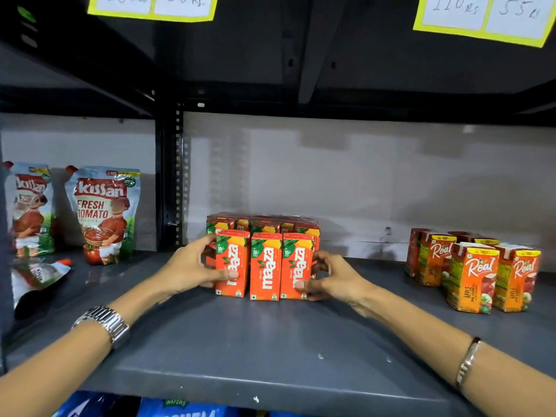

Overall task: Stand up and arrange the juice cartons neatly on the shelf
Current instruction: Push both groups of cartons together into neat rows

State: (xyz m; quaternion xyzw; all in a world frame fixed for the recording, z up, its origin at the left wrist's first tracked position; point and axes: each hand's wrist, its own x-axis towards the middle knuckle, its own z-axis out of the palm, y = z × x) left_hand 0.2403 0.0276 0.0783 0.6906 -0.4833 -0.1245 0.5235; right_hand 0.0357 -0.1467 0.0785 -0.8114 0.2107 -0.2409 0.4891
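This was a shop: a grey metal shelf (270, 341) carried rows of Maaza juice cartons (265, 264), Real cartons (472, 276) and Kissan tomato pouches (103, 212), with handwritten rupee price tags (152, 6) above.

Grey shelf (270, 350): Maaza cartons (264, 266) upright at centre, Real cartons (475, 275) at 3 o'clock, ketchup pouches (102, 212) at 9 o'clock.

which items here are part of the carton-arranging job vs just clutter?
Job:
- red-orange Maaza juice cartons, upright block
- left hand, right hand, pressed against the front row's sides
- orange Real apple juice cartons, upright
- grey metal shelf

Lying about:
- Kissan tomato pouches
- yellow-edged price tags
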